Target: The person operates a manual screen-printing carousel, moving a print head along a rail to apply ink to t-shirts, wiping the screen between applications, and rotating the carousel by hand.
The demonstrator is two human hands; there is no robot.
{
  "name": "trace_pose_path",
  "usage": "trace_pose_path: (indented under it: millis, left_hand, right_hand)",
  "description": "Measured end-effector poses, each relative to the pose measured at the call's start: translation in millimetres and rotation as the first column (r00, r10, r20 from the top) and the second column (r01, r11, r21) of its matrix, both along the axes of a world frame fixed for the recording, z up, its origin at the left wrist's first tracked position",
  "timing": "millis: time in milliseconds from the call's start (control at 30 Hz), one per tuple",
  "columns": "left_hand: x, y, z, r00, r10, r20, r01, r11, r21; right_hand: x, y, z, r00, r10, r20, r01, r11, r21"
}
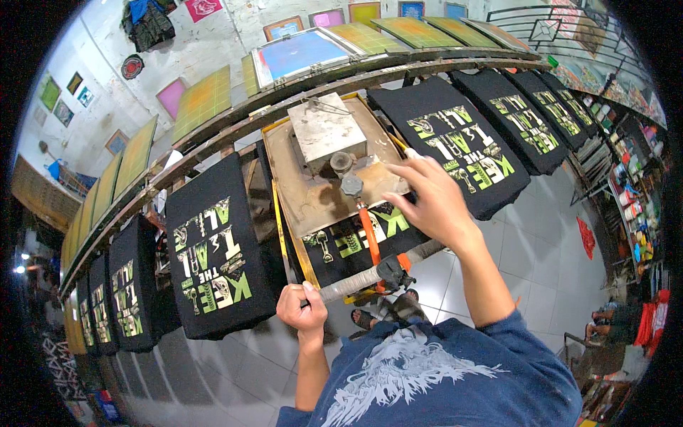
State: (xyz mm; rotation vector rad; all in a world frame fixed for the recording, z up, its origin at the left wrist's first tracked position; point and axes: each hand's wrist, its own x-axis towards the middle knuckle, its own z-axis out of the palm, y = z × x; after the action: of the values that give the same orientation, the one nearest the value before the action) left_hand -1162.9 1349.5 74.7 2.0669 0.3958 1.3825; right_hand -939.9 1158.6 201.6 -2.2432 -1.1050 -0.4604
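My left hand [302, 307] is closed around the left end of a grey wrapped bar [352, 285], which runs across in front of me. My right hand [432, 203] is raised with fingers apart and holds nothing visible. It hovers right of a grey round regulator-like knob [351, 186], apart from it in the picture. From that knob an orange hose [371, 235] runs down to the bar. Behind it stands a metal box [327, 132] on a wide flat metal panel [284, 167]. This panel covers most of a black printed T-shirt [338, 265], whose lower print shows.
Black printed T-shirts lie on boards to the left [210, 256] and right [459, 146]. A long wooden rail [235, 122] runs behind, with printing screens [306, 53] leaning above it. At far right is a rack of containers [629, 206]. Tiled floor [526, 245] lies below.
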Motion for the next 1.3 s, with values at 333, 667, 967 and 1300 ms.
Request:
trace_pose_path:
  millis: [333,667,967,1300]
  left_hand:
    - [-4,1,8,0.997,0.034,-0.068,-0.031,0.998,0.050]
    - [-38,-47,20,0.966,0.194,-0.170,-0.198,0.980,-0.002]
    - [-98,-100,19,0.880,0.402,-0.252,-0.391,0.916,0.095]
    - [-111,5,5,0.906,0.388,-0.170,-0.363,0.918,0.161]
  right_hand:
    - [-2,-94,-76,0.992,-0.122,0.033,0.118,0.989,0.091]
    - [-1,-106,-91,0.999,-0.023,0.037,0.014,0.973,0.231]
    - [-11,-103,-96,0.991,0.134,-0.031,-0.116,0.939,0.325]
    - [-53,-42,-93,0.998,-0.019,-0.059,0.040,0.923,0.383]
